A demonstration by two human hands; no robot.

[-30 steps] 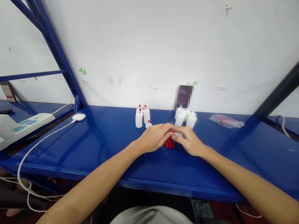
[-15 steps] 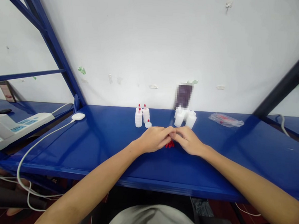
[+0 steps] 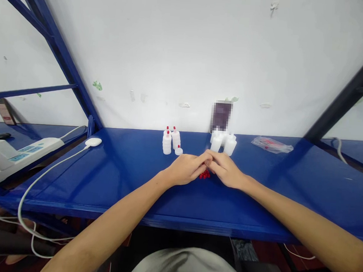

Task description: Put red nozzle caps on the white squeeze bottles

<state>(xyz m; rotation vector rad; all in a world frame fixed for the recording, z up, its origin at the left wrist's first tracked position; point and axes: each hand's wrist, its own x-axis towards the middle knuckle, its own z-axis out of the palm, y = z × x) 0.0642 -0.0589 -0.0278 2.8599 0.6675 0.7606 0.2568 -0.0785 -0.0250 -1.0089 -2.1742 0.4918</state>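
My left hand (image 3: pixel 185 169) and my right hand (image 3: pixel 228 170) meet above the blue table, fingers curled and pressed together at the tips. Whatever lies between the fingers is hidden. Just below the fingertips sits a small pile of red caps (image 3: pixel 204 175), partly covered by the hands. Behind my right hand stand several white plastic bottles (image 3: pixel 229 146), with no red tips showing. Beyond my left hand are stacks of white screw lids (image 3: pixel 167 144) topped with red tips. One lone white lid (image 3: pixel 178 151) with a red tip is beside them, close to my left hand.
A dark blurred rectangle (image 3: pixel 221 116) leans on the wall behind the bottles. To the right lies a clear plastic bag (image 3: pixel 271 145) with red bits inside. At left are a white puck (image 3: pixel 93 142) on a cable and a power strip (image 3: pixel 27 158). Blue posts flank the table.
The whole view has shifted slightly, so things on the table appear a little further left. My hands stay together in nearly the same pose, and the bottles, lids and red caps show no clear movement.
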